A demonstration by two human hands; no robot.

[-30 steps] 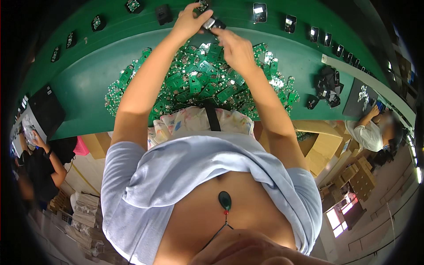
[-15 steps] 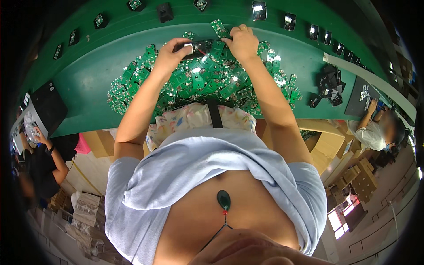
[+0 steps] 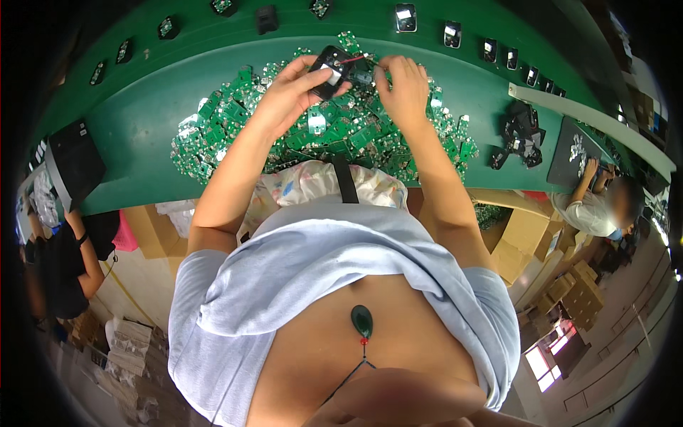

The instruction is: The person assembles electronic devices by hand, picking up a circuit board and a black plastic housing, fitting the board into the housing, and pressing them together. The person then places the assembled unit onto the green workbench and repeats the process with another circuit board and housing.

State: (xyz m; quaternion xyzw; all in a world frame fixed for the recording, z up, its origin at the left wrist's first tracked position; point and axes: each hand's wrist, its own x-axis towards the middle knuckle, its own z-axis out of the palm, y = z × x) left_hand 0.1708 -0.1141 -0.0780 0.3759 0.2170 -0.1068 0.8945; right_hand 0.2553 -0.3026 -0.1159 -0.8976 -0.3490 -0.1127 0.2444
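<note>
My left hand (image 3: 288, 99) grips a black plastic housing (image 3: 329, 87) with a white patch on it, thumb on top and fingers round its edge. A thin red wire (image 3: 351, 60) stretches from the housing toward my right hand (image 3: 405, 92). The right fingers are curled in with thumb and forefinger close together, near the wire's far end. What they hold, if anything, is too small to make out. Under both hands spreads a heap of green circuit boards (image 3: 341, 132). One more board (image 3: 347, 40) lies at the heap's far edge.
A green conveyor belt (image 3: 238, 27) runs behind the worktable (image 3: 131, 135), carrying spaced black housings. Black parts (image 3: 523, 135) are piled at the right, beside a pale rail (image 3: 590, 121). A black box (image 3: 75, 160) stands at the left. Co-workers sit at both sides.
My left hand has lifted and tilted the black housing, bringing its red wire into view. My right hand has moved away from the board at the far edge, down and slightly right. Housings on the belt have shifted.
</note>
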